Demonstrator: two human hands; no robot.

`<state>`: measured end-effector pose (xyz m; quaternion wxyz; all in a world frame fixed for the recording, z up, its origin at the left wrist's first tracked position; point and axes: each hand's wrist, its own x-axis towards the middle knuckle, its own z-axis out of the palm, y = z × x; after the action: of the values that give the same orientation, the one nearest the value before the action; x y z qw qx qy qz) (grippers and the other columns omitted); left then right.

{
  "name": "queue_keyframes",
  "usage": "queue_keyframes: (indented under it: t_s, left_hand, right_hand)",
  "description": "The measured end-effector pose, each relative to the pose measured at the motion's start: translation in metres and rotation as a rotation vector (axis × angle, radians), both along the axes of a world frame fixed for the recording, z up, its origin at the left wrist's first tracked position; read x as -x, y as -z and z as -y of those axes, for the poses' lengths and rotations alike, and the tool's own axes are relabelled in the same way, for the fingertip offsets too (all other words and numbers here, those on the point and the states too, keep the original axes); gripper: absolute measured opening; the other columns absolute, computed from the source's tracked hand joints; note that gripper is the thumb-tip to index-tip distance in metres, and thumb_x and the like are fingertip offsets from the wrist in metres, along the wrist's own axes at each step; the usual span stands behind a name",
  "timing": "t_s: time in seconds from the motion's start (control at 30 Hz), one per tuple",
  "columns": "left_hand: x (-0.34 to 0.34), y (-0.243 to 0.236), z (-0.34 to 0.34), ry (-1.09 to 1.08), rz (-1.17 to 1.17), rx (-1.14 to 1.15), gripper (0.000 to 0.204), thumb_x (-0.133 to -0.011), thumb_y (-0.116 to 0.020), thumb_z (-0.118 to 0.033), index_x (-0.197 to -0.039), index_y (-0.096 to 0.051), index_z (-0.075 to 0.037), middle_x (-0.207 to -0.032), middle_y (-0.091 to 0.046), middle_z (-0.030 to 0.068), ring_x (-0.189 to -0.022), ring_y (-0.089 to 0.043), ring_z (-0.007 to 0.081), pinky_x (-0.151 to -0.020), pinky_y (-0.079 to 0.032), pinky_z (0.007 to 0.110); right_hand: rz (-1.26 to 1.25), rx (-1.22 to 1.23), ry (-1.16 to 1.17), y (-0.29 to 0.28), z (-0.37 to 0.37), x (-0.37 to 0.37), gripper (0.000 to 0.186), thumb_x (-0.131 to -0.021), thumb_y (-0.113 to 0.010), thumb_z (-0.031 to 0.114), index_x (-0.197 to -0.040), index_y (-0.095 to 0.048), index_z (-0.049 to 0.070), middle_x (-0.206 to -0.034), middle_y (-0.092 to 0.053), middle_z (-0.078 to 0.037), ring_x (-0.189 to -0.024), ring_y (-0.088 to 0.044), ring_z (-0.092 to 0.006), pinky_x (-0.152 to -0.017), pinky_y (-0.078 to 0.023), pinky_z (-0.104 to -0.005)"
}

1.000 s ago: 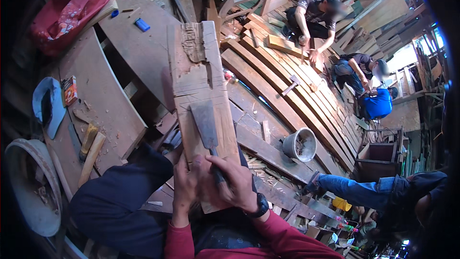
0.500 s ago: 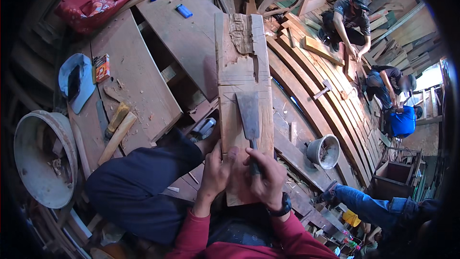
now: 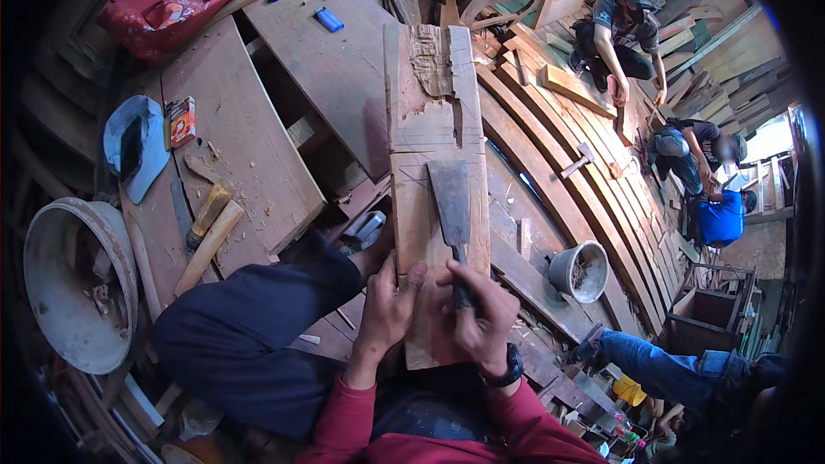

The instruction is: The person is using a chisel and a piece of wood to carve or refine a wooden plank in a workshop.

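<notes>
A long wooden block [image 3: 421, 206] stretches away from my lap, with a rough carved recess [image 3: 431, 64] and pencil lines at its far end. My left hand [image 3: 388, 314] grips the near left edge of the block, thumb on top. Closed around the handle of a wide-bladed chisel [image 3: 449, 202] is my right hand [image 3: 484, 314], which wears a dark wristwatch. The chisel's flat blade lies over the block's upper face, its broad edge pointing away from me, short of the recess.
To the left are a large bucket [image 3: 39, 292], a light blue cap [image 3: 146, 125], a wooden-handled tool [image 3: 209, 215] and a blue lighter [image 3: 329, 20]. On the right, a mallet [image 3: 577, 161] lies on long planks near a small pail [image 3: 577, 279]. Two people crouch farther off; another's jeans-clad leg [image 3: 653, 361] is nearer.
The chisel has turned slightly, its handle shifting a little right with my right hand. My left hand stays on the block. The far person's hands have moved apart.
</notes>
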<state>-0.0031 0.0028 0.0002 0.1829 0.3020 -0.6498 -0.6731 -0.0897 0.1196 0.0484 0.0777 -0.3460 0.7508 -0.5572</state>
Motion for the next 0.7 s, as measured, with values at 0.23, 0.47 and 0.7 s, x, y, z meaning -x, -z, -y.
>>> queue_keyframes:
  t_s: [0.23, 0.47, 0.7]
  left_hand:
    - [0.002, -0.009, 0.0, 0.031, 0.025, -0.056, 0.052, -0.101, -0.057, -0.039, -0.12, -0.056, 0.01, -0.096, -0.068, 0.0297, -0.095, -0.068, 0.0445, -0.076, -0.052, 0.043]
    - [-0.001, -0.008, 0.002, 0.037, 0.027, -0.012, 0.051, -0.102, -0.056, -0.039, -0.122, -0.056, 0.008, -0.098, -0.07, 0.0278, -0.097, -0.07, 0.0416, -0.077, -0.053, 0.043]
    - [-0.002, 0.011, -0.002, 0.002, 0.014, 0.08, 0.053, -0.101, -0.057, -0.038, -0.123, -0.055, 0.01, -0.097, -0.069, 0.0295, -0.096, -0.07, 0.0424, -0.076, -0.053, 0.043]
  right_hand:
    - [-0.018, 0.036, -0.013, 0.013, -0.008, 0.002, 0.036, -0.09, -0.049, -0.008, -0.121, -0.065, -0.002, -0.084, -0.07, -0.012, -0.061, -0.063, -0.0124, -0.056, -0.05, -0.0256]
    - [0.011, -0.028, 0.021, 0.006, -0.006, 0.002, 0.043, -0.082, -0.05, -0.011, -0.121, -0.066, -0.002, -0.083, -0.069, -0.013, -0.065, -0.067, -0.0197, -0.062, -0.053, -0.0283]
    - [-0.057, -0.018, -0.002, 0.002, -0.001, 0.003, 0.043, -0.08, -0.052, -0.011, -0.12, -0.066, -0.002, -0.08, -0.068, -0.014, -0.064, -0.066, -0.022, -0.061, -0.052, -0.0296]
